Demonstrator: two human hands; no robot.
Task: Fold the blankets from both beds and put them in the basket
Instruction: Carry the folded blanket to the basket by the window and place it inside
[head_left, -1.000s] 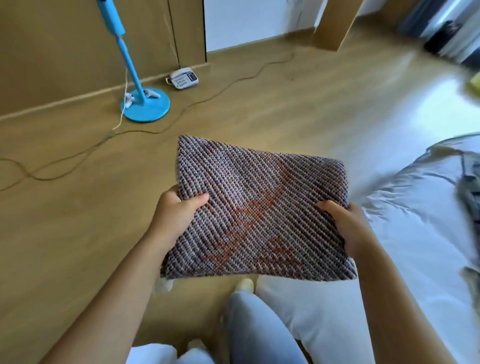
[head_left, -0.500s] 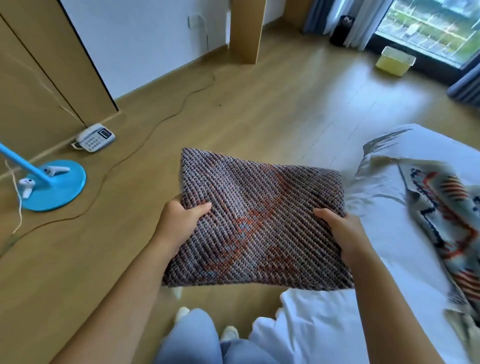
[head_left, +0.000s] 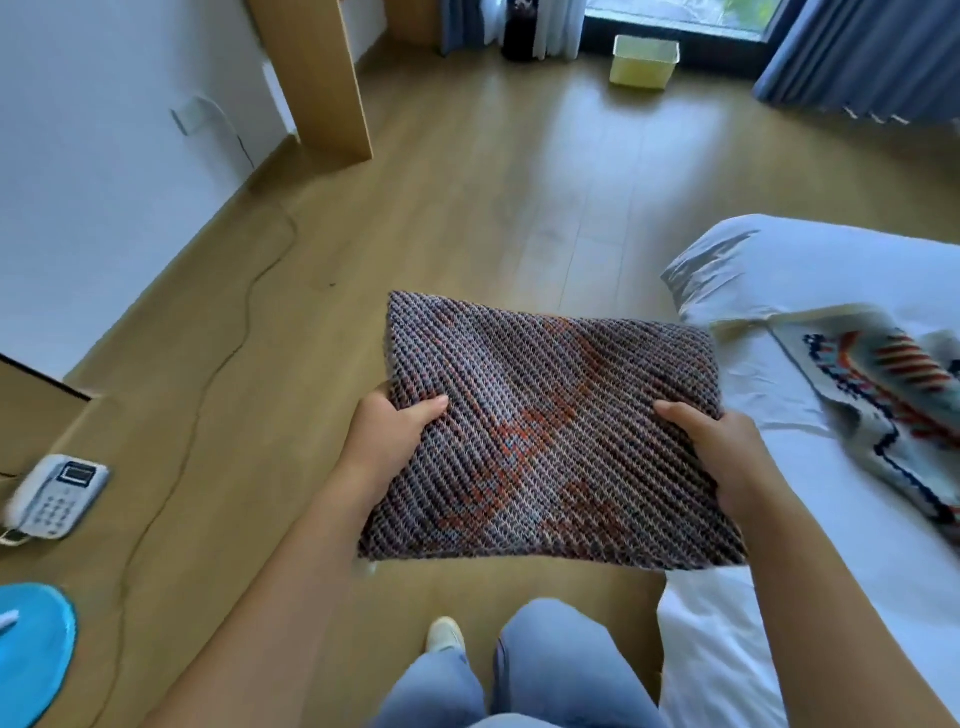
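A folded knit blanket (head_left: 550, 415), grey-purple with an orange pattern, is held flat in front of me above the wooden floor. My left hand (head_left: 387, 441) grips its left edge, thumb on top. My right hand (head_left: 719, 452) grips its right edge the same way. A second blanket (head_left: 893, 395), pale with red and navy patterns, lies unfolded on the white bed (head_left: 831, 260) at the right. A pale yellow basket (head_left: 644, 61) stands on the floor far ahead, by the window.
A white telephone (head_left: 54, 496) sits on the floor at the left, with a cable (head_left: 244, 312) running along the wall. A blue round lamp base (head_left: 31, 649) is at the lower left. A wooden post (head_left: 317, 78) stands ahead left. Blue curtains (head_left: 857, 52) hang at the top right.
My view has swung to the right: the lamp base and telephone slid left, and the bed, second blanket and basket came into view. Both hands kept the same grip on the folded blanket.
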